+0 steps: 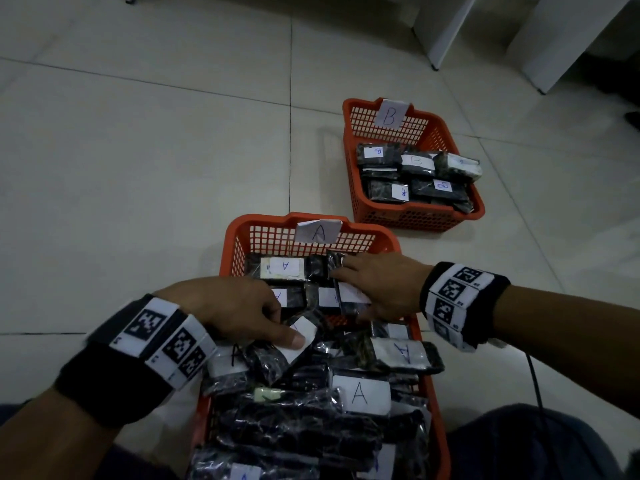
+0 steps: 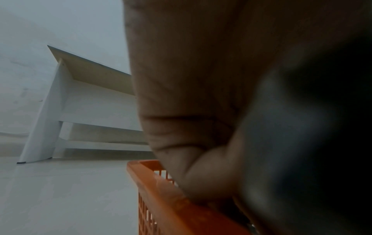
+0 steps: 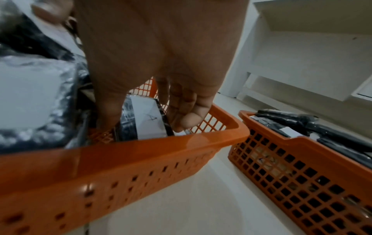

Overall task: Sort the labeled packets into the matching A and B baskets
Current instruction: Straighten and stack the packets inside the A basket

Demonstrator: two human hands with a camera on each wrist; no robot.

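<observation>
Basket A, orange with a paper "A" tag, holds several dark packets with white A labels. My right hand is inside it and grips a dark packet. In the right wrist view this packet shows an "A" label between my thumb and fingers, low inside basket A. My left hand pinches a white-labelled packet above the near basket, which is piled with packets; its letter is hidden. Basket B stands at the far right with several B packets.
Pale tiled floor spreads to the left and beyond the baskets. White furniture legs stand at the back right. A black cable runs by my right knee. In the left wrist view an orange basket rim shows under my palm.
</observation>
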